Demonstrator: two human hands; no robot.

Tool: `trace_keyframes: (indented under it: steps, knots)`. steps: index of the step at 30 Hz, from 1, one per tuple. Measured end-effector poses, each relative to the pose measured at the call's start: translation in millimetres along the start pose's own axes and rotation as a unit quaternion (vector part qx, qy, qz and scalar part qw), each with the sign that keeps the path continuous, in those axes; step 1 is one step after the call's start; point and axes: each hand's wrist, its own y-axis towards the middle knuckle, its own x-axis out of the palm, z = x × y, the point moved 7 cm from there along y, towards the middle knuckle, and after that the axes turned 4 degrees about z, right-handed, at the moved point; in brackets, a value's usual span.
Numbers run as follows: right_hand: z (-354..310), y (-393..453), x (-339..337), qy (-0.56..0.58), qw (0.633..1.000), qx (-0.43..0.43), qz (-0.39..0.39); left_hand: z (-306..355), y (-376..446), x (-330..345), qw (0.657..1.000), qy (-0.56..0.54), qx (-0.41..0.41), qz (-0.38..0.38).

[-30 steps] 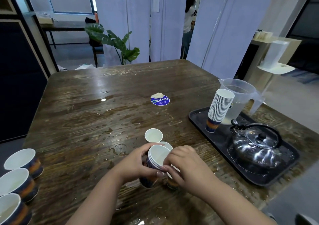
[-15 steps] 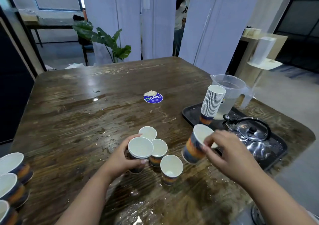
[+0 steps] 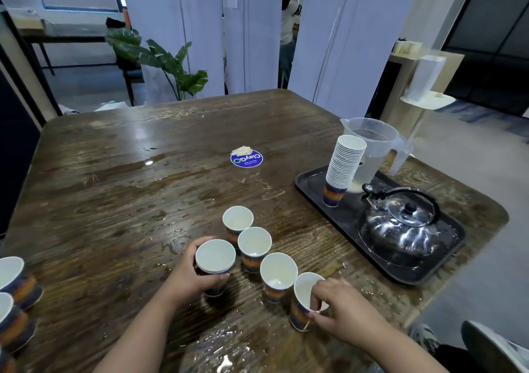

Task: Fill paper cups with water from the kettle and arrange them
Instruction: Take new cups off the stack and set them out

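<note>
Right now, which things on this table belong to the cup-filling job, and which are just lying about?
Job:
- row of cups, the nearest pinched by the right hand
- small cup stack, gripped by the left hand
- kettle
- tall cup stack
- tray

Lying about:
- blue sticker
- plastic jug
- plant

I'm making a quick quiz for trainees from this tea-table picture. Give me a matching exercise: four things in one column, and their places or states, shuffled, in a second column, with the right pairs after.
Things:
1. kettle
2. tall cup stack
3. blue sticker
4. short cup stack

Places or states:
A. gripped by the left hand
B. flat on the bare wooden table, near its middle
C. on the near end of the black tray, lid on
D. on the far end of the tray, in front of the clear jug

Pairs: 1-C, 2-D, 3-B, 4-A
</note>
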Motion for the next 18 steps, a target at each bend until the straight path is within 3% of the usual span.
trace_keyframes:
  steps: [12, 18]
  knots:
    - [-6.9, 0.8, 4.8, 0.044, 0.999, -0.008, -0.022, -17.9, -2.6, -3.9, 0.997, 0.066, -0.017, -0.02]
    - [4.5, 2.6, -18.2, 0.103, 0.991, 0.032, 0.073, -14.9, -7.1, -5.5, 0.994, 0.094, -0.033, -0.039]
